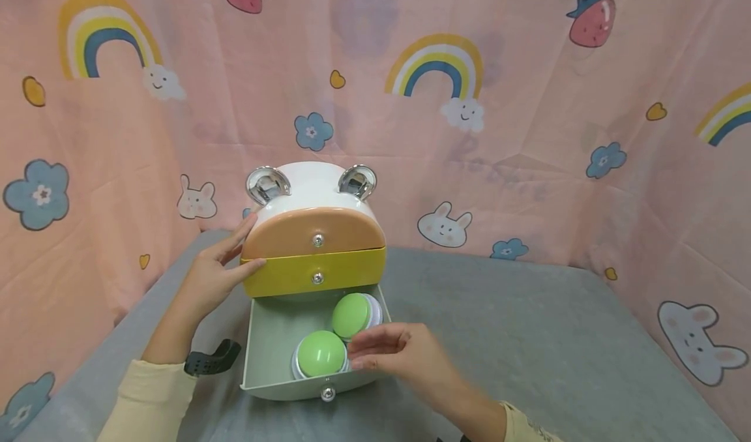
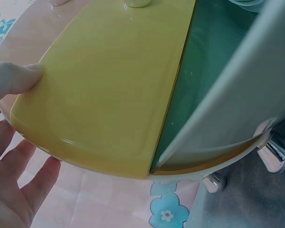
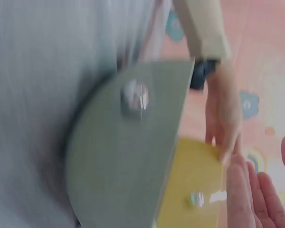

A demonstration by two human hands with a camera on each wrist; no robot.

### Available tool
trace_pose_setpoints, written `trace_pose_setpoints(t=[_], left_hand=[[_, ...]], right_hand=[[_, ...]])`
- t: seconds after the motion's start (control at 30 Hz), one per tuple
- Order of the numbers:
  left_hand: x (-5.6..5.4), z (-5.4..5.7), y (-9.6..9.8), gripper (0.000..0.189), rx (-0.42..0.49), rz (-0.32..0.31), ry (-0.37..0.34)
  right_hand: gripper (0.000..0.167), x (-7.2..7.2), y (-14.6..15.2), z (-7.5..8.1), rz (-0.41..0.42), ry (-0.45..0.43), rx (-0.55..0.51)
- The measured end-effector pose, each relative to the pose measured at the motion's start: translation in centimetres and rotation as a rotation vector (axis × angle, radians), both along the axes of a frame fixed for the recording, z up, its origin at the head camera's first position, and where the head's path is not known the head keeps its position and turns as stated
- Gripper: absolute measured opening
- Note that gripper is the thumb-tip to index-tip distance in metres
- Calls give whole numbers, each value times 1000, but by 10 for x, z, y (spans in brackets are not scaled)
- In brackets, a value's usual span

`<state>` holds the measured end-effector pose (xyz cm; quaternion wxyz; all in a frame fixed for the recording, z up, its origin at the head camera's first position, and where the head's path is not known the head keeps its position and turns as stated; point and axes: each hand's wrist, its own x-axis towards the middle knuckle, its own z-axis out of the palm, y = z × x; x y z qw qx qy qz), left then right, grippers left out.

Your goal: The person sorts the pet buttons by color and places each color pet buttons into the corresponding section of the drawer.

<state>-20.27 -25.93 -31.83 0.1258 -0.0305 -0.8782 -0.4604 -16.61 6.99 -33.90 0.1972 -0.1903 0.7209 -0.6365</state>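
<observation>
A small toy-like drawer cabinet point(image 1: 313, 188) with a white domed top and silver ears stands on the table. Its bottom pale green drawer point(image 1: 264, 357) is pulled out, holding two round things with green domed tops and white rims: one nearer the front point(image 1: 321, 354), one farther back point(image 1: 352, 316). My left hand point(image 1: 214, 279) grips the cabinet's left side, thumb on the yellow drawer front point(image 2: 99, 95) and fingers around the side. Over the open drawer's right side, my right hand point(image 1: 405, 357) holds nothing. Its fingertips are right beside the front round thing, thumb apart from the fingers point(image 3: 240, 194).
Above the yellow drawer is a closed orange drawer point(image 1: 293, 230). A grey cloth point(image 1: 499, 338) covers the table. Behind it hangs a pink curtain point(image 1: 528, 90) printed with rainbows, rabbits and flowers. A dark strap point(image 1: 212, 358) shows at the left wrist.
</observation>
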Motion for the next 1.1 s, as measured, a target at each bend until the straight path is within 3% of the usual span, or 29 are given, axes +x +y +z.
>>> trace_pose_setpoints(t=[0.2, 0.47, 0.7, 0.83, 1.1], left_hand=[[1, 1, 1, 77, -2, 0, -5], [2, 1, 1, 76, -4, -4, 7], [1, 1, 1, 75, -3, -1, 14], [1, 1, 1, 76, -5, -1, 12], [1, 1, 1, 77, -7, 0, 6]], right_hand=[[35, 18, -2, -21, 95, -216, -13], [30, 25, -3, -39, 54, -363, 144], [32, 27, -6, -52, 60, -520, 116], [31, 24, -8, -59, 61, -554, 98], [27, 21, -19, -73, 58, -501, -40]])
